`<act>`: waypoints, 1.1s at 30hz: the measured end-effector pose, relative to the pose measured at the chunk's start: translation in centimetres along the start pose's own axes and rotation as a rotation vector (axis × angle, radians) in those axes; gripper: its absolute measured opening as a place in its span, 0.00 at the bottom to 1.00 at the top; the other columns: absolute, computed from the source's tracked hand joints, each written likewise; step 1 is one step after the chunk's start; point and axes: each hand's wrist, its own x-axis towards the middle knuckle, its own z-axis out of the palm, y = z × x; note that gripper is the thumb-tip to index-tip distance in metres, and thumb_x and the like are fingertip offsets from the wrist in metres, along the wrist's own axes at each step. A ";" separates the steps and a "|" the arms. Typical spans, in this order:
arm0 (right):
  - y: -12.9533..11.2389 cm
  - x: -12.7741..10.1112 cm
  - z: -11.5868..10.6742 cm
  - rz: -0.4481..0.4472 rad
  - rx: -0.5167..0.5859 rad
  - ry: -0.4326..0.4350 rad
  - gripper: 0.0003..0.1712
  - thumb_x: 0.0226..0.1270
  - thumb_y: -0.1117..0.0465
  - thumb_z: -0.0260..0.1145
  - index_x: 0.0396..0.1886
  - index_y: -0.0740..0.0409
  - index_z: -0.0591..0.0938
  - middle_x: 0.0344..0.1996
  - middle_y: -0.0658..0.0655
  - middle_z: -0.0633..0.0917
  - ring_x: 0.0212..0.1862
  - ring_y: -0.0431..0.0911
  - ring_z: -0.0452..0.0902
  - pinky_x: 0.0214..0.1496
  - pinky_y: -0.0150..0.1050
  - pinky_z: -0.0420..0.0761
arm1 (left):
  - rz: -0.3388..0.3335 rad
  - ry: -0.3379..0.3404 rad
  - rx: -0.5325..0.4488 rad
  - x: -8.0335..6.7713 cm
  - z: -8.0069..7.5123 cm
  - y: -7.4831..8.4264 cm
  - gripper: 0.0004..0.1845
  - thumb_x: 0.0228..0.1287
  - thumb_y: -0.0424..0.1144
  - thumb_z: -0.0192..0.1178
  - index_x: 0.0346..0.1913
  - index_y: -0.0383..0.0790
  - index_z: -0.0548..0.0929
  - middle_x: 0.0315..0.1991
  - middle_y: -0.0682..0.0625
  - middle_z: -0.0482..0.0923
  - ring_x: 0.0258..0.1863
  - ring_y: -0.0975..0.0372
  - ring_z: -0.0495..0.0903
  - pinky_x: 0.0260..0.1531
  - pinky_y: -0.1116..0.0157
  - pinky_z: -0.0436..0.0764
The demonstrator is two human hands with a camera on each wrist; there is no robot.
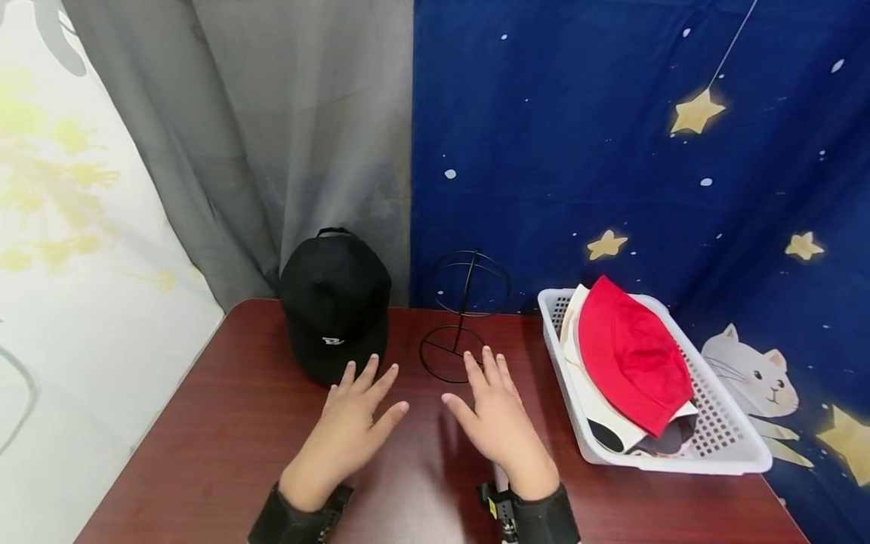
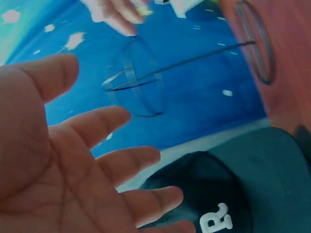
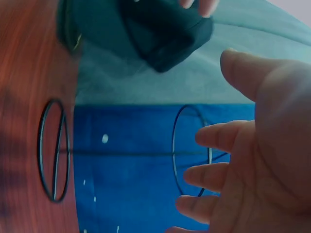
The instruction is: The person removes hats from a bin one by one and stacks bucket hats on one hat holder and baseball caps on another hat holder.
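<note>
My left hand (image 1: 347,434) is held over the table with its fingers spread and straight, nearest to a black cap (image 1: 333,295). The cap sits at the back left, brim toward me, with a small white letter on its front; what holds it up is hidden. My right hand (image 1: 499,427), fingers extended, hovers in front of a black wire hat stand (image 1: 465,297). That stand is bare, with a round base and a rounded wire top. Both palms (image 2: 29,160) face the stand side in the wrist views, and neither hand holds anything.
A white plastic basket (image 1: 700,462) stands at the right of the reddish-brown table (image 1: 204,453). Inside lie a red bucket hat (image 1: 632,355), a cream-white hat (image 1: 574,370) and other headwear beneath. Grey and starry blue curtains (image 1: 544,151) hang behind the table.
</note>
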 end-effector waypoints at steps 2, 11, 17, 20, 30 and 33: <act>0.3 0.0 0.1 0.035 -0.061 -0.006 0.43 0.71 0.40 0.60 0.75 0.61 0.63 0.75 0.71 0.55 0.76 0.66 0.42 0.70 0.68 0.53 | -0.011 0.043 0.063 0.4 1.0 0.2 0.31 0.72 0.59 0.54 0.71 0.47 0.72 0.74 0.38 0.58 0.74 0.36 0.49 0.63 0.30 0.55; 1.2 -0.4 -0.7 0.108 -0.145 0.018 0.43 0.72 0.39 0.58 0.76 0.60 0.61 0.76 0.70 0.52 0.77 0.66 0.38 0.70 0.72 0.46 | 0.031 0.149 0.131 0.8 3.4 1.2 0.31 0.71 0.59 0.56 0.71 0.49 0.73 0.74 0.40 0.61 0.74 0.40 0.50 0.65 0.33 0.57; 1.3 -0.8 -2.5 0.074 -0.184 0.067 0.44 0.73 0.38 0.57 0.77 0.61 0.60 0.76 0.70 0.52 0.76 0.67 0.37 0.70 0.71 0.47 | 0.148 0.069 0.146 0.9 5.5 2.6 0.31 0.70 0.59 0.56 0.71 0.50 0.72 0.73 0.41 0.62 0.73 0.39 0.54 0.64 0.35 0.59; 2.1 -0.8 -4.0 0.050 -0.239 0.100 0.45 0.72 0.37 0.58 0.76 0.61 0.61 0.75 0.72 0.53 0.76 0.68 0.38 0.69 0.72 0.48 | 0.264 -0.029 0.165 0.8 6.8 3.6 0.31 0.72 0.60 0.52 0.72 0.52 0.70 0.74 0.42 0.61 0.73 0.41 0.55 0.64 0.36 0.62; 9.7 0.8 -13.0 0.216 -0.390 0.034 0.49 0.73 0.36 0.54 0.76 0.70 0.55 0.70 0.80 0.55 0.68 0.79 0.49 0.65 0.74 0.55 | 0.695 -0.195 0.194 2.5 9.4 7.5 0.30 0.77 0.62 0.38 0.74 0.54 0.67 0.73 0.49 0.64 0.74 0.51 0.57 0.70 0.50 0.61; 13.7 1.8 -15.7 0.267 -0.374 0.015 0.50 0.74 0.36 0.52 0.74 0.74 0.54 0.67 0.83 0.56 0.65 0.81 0.51 0.63 0.74 0.56 | 0.795 -0.226 0.240 3.5 10.2 8.6 0.29 0.77 0.61 0.39 0.72 0.54 0.70 0.73 0.50 0.64 0.74 0.54 0.57 0.72 0.55 0.57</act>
